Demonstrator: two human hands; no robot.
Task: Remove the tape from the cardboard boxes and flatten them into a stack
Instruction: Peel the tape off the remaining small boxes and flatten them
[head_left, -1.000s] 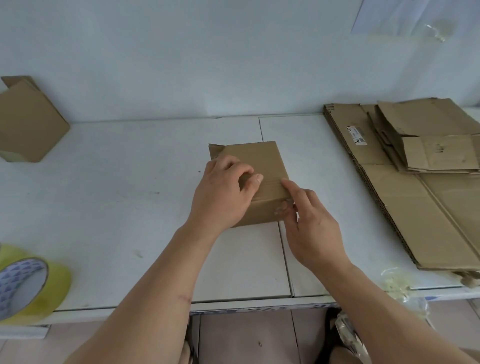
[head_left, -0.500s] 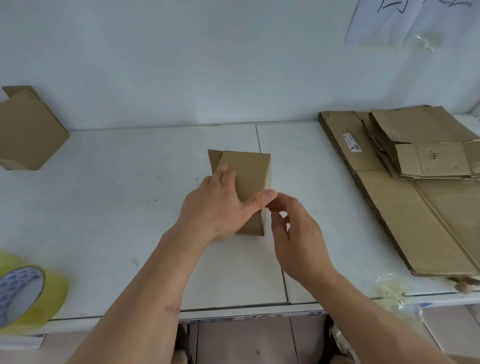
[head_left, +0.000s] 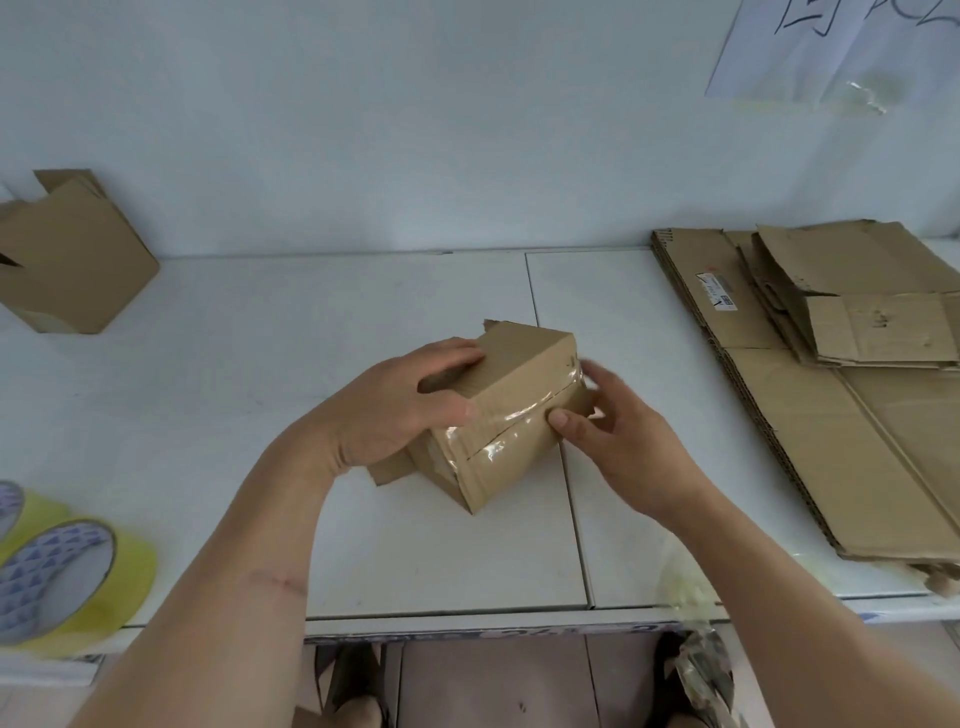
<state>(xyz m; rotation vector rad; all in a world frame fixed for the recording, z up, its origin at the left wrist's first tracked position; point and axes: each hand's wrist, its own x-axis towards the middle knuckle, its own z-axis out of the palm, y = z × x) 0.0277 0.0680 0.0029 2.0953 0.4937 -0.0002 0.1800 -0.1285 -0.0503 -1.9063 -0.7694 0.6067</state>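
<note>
1. Cardboard already flattened lies stacked (head_left: 810, 415) at the table's (head_left: 260, 415) right end.
2. Left hand (head_left: 395, 410) grips the small box (head_left: 511, 415) at mid-table, fingers curled over its top.
3. Right hand (head_left: 618, 441) pinches the box's right end, thumb beside the shiny tape (head_left: 493, 431), which is not yet peeled.
4. Another box (head_left: 72, 265) waits far left.

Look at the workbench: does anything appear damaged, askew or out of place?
Yes. The small taped box gripped by the left hand sits tilted, with a ragged torn flap at its far corner. The flattened cardboard stack at the right is fanned unevenly, and crumpled used tape hangs off the table's front edge.
</note>
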